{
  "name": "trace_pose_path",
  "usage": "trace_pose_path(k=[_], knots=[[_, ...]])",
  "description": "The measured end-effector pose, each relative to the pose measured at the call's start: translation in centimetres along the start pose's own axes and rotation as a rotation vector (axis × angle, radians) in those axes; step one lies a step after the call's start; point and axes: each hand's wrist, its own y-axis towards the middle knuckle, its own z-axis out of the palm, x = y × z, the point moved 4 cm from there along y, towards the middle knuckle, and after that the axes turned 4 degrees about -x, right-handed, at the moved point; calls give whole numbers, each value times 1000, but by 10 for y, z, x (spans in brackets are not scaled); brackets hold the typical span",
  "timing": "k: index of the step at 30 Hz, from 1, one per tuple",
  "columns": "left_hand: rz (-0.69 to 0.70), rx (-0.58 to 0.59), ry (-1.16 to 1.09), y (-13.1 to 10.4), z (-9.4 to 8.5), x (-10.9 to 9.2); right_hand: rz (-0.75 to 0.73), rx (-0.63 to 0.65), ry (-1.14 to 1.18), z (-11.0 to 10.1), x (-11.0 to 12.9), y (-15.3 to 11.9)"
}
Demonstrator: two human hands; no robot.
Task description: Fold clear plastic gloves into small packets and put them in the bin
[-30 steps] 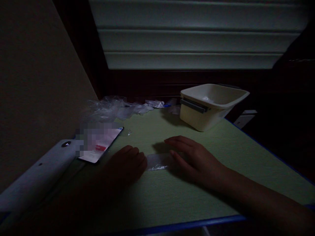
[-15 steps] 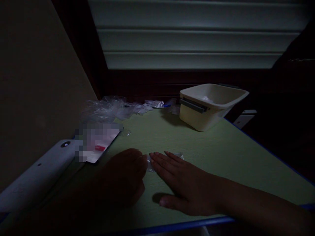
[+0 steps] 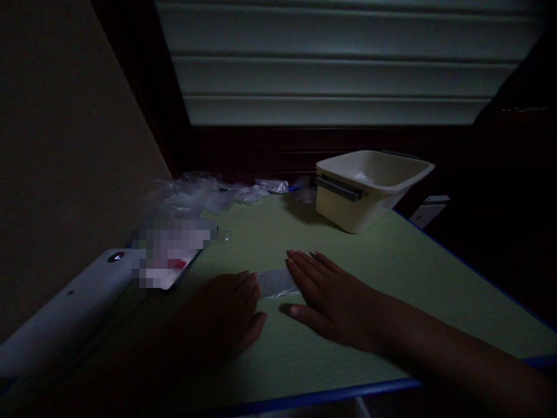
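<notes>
A small clear plastic bag [image 3: 275,284] lies flat on the pale green table between my hands. Its right end is under the fingers of my right hand [image 3: 333,302], which rests palm down, fingers stretched out and thumb apart. My left hand [image 3: 230,310], in deep shadow, presses the bag's left end with its fingertips. Its fingers are slightly bent and its thumb points off to the side, apart from them. How much of the bag lies beneath either hand is hidden.
Crumpled clear plastic bags [image 3: 195,191] are heaped at the back left. A cream bin [image 3: 348,206] with grey handles stands at the back right. On the left are a partly blurred packet [image 3: 178,255] and a long white device [image 3: 69,307]. Blue edging [image 3: 348,395] borders the table [image 3: 391,273].
My right hand has slid right and slightly away from me, uncovering more of the bag. My left hand has loosened from a more curled shape, and its thumb now stretches out.
</notes>
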Motion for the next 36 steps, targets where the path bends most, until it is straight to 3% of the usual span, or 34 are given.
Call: trace_pose_path(k=[10, 12, 14, 17, 20, 31, 36], knots=[[62, -54, -102, 2, -11, -1, 299, -104, -147, -1, -29, 3], [62, -57, -89, 2, -11, -1, 249, -140, -101, -5, -25, 4], [64, -77, -74, 3, -11, -1, 89, -139, -7, -8, -12, 4], [75, -87, -70, 5, -11, -1, -131, -56, 139, -7, 9, 1], [93, -66, -70, 6, -10, -2, -178, 27, 176, -3, 18, -2], [59, 11, -77, 6, -10, -1, 144, 113, -54, 1, -11, 5], [68, 17, -73, 8, -10, -2, 300, -18, -116, 3, -27, 7]])
